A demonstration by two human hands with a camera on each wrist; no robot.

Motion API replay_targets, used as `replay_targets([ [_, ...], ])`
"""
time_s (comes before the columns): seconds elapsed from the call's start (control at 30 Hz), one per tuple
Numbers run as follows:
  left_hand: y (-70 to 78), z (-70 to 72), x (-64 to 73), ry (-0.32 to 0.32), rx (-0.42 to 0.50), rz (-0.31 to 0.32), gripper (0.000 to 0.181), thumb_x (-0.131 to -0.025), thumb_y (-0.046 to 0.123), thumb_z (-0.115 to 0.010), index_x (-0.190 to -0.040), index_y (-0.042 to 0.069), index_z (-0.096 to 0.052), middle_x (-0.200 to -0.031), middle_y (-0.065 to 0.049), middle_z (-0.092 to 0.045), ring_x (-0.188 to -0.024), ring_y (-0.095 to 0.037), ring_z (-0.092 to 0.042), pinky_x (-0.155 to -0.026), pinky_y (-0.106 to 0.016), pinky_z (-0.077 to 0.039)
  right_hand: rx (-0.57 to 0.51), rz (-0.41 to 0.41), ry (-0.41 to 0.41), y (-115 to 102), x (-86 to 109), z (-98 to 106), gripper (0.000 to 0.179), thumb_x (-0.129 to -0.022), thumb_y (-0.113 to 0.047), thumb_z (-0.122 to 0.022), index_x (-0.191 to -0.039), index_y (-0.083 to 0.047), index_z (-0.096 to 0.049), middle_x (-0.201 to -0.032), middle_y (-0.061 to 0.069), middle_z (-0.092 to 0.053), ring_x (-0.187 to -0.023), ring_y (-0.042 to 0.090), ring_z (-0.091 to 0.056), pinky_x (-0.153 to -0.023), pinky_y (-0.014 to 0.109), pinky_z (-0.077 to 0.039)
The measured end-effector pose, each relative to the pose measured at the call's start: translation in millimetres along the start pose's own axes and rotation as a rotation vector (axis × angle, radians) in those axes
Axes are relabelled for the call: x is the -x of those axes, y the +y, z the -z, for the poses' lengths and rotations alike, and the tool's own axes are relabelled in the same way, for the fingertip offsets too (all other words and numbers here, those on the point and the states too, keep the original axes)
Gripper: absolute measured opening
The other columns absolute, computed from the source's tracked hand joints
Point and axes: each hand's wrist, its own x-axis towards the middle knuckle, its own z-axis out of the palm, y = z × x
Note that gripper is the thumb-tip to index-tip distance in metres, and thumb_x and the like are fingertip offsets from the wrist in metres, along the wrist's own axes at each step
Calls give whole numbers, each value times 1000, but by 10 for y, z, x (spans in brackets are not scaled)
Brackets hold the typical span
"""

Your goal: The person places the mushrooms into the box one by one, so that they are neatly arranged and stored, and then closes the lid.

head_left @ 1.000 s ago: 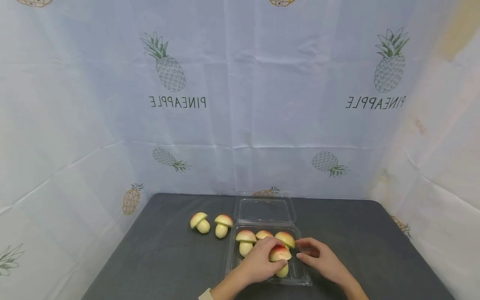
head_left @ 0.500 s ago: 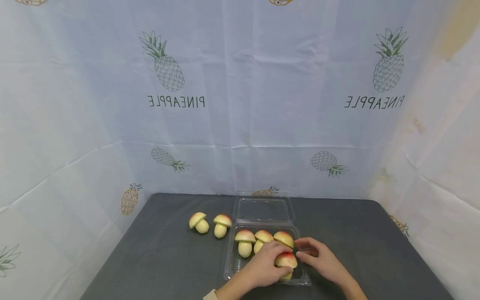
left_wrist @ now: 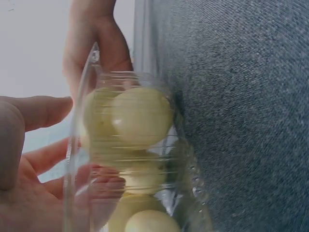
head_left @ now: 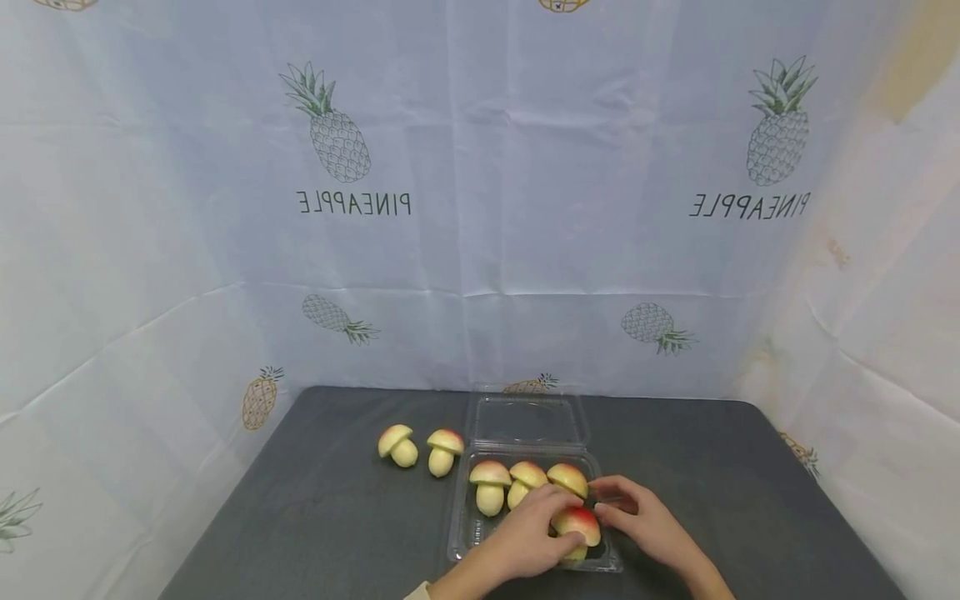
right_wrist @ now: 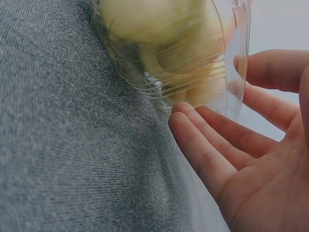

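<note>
An open clear plastic clamshell container [head_left: 467, 537] stands on the dark table. Three mushroom-shaped pieces with reddish caps, such as the left one [head_left: 491, 487], lie along its back. My left hand [head_left: 528, 533] reaches over the front and holds another mushroom-shaped piece [head_left: 577, 527], red cap up, at the front right corner, thumb by its stem. In the left wrist view the pale stems [left_wrist: 142, 118] show through the ribbed wall. My right hand [head_left: 637, 517] is at the container's right side, its relaxed fingers [right_wrist: 207, 154] touching wall and rim.
Two more mushroom-shaped pieces, one tilted [head_left: 397, 446] and one upright [head_left: 445, 452], lie left of the container. Its clear lid [head_left: 528, 419] lies folded back behind it. A pineapple-print curtain [head_left: 480, 250] surrounds the dark table [head_left: 330, 517].
My left hand has moved the held mushroom-shaped piece right and slightly toward the container's front right corner, uncovering the middle back piece. The right hand has stayed nearly in place.
</note>
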Motion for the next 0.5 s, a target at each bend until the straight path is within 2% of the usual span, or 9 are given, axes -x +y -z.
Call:
replay_targets([
  [0.27, 38, 115, 70, 14, 67, 45, 34, -102, 34, -62, -128, 14, -67, -128, 9, -60, -120, -9, -56, -95, -29, -51, 2, 0, 6, 10, -7, -1, 46, -104, -17, -61, -139, 10, -49, -132, 31, -54, -101, 17, -68, -80, 32, -59],
  [0.5, -21, 202, 165, 71, 91, -14, 27, -103, 29, -62, -121, 11, -69, -120, 7, -64, -112, -14, -61, -93, -28, -52, 5, -16, 1, 17, -5, 3, 45, -104, -17, -60, -139, 9, -49, -132, 31, -55, -103, 19, -68, -80, 33, -59],
])
